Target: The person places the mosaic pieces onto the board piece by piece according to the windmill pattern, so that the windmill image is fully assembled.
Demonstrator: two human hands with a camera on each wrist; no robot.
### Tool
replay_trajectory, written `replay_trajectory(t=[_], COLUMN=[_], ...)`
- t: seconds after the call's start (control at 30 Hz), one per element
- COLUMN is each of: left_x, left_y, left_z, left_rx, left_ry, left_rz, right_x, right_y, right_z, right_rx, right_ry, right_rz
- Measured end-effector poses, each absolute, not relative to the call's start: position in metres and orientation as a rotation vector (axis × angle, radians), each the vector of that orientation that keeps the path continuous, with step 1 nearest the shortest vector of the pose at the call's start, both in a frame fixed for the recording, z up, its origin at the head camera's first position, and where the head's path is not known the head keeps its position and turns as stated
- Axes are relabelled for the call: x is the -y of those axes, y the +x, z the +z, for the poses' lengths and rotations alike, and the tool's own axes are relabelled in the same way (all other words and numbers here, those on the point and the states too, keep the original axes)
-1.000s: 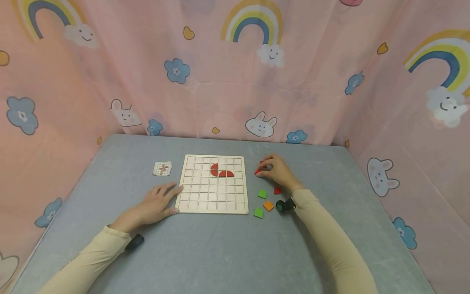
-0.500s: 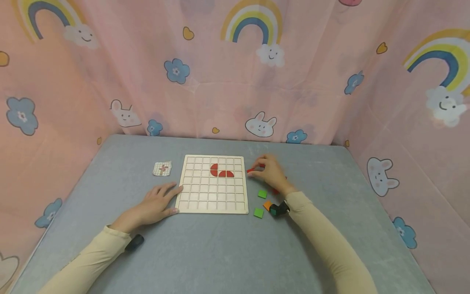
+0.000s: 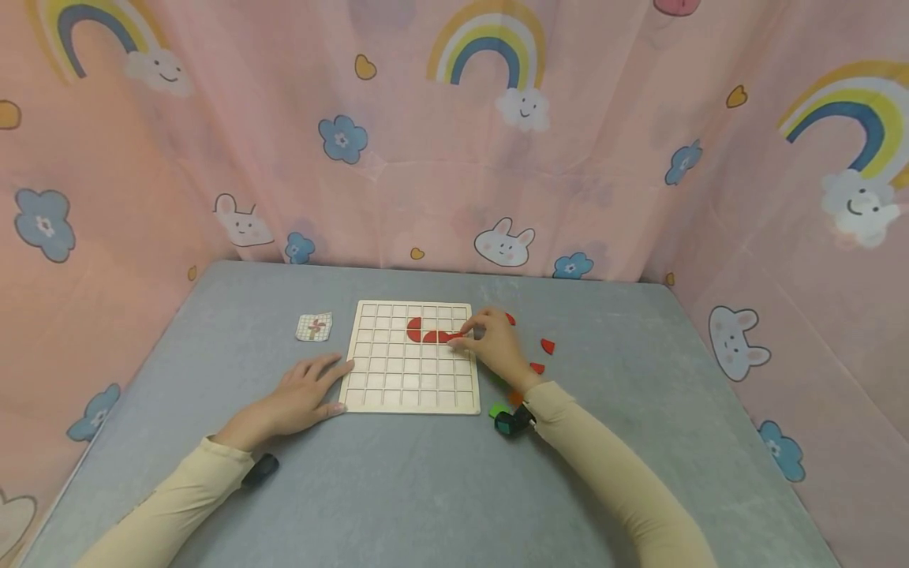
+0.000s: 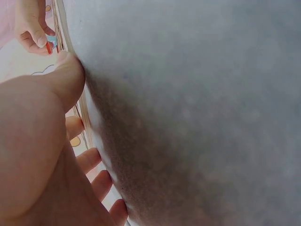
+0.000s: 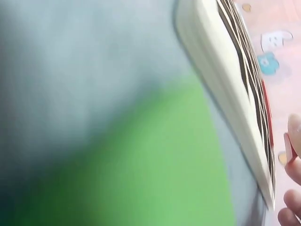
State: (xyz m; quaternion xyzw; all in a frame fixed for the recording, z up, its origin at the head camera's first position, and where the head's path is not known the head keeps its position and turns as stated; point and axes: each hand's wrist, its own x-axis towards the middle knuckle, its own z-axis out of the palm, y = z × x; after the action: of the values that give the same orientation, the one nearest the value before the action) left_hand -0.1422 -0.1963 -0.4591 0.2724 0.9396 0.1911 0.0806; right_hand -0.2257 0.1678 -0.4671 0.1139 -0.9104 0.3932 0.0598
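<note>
A pale gridded board lies flat on the table, with red quarter-circle tiles set in its upper middle cells. Over the board's right side, my right hand pinches another red quarter-circle tile between thumb and fingertips. The right wrist view catches that tile edge-on, off the board surface. My left hand touches the board's left edge, its thumb and fingers spread. In the left wrist view, this hand lies along the board's rim.
Loose red tiles lie right of the board. A green tile and an orange tile are partly covered by my right wrist and its camera. A small pattern card rests left of the board. Pink curtains surround the table.
My right hand has picked a red tile from the loose ones and carried it left over the board. My left hand stays at the board's edge.
</note>
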Motion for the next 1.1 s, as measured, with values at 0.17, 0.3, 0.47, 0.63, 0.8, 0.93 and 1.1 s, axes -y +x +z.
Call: replay_trajectory(t=[0.17, 0.3, 0.47, 0.63, 0.8, 0.93, 1.1], left_x=[0.194, 0.194, 0.196, 0.199, 0.201, 0.201, 0.198], left_y=[-0.141, -0.141, -0.141, -0.143, -0.145, -0.146, -0.144], left_z=[-0.455, -0.454, -0.456, -0.464, -0.471, -0.471, -0.465], left_rx=[-2.804, -2.806, -2.806, -2.813, -2.826, -2.826, -2.814], left_ry=[0.806, 0.809, 0.814, 0.823, 0.832, 0.833, 0.811], left_rz=[0.563, 0.547, 0.560, 0.579, 0.586, 0.586, 0.564], right_x=[-0.152, -0.141, -0.126, -0.109, -0.092, -0.081, -0.073], right_y=[-0.221, -0.221, -0.217, -0.214, -0.212, -0.212, -0.211], right_z=[-0.467, -0.468, -0.466, -0.463, -0.464, -0.467, -0.469], right_rx=[2.722, 2.701, 2.645, 2.647, 2.702, 2.705, 2.716], right_ry=[0.333, 0.357, 0.410, 0.420, 0.370, 0.343, 0.359], right_rz=[1.277, 1.269, 1.192, 1.170, 1.191, 1.191, 1.144])
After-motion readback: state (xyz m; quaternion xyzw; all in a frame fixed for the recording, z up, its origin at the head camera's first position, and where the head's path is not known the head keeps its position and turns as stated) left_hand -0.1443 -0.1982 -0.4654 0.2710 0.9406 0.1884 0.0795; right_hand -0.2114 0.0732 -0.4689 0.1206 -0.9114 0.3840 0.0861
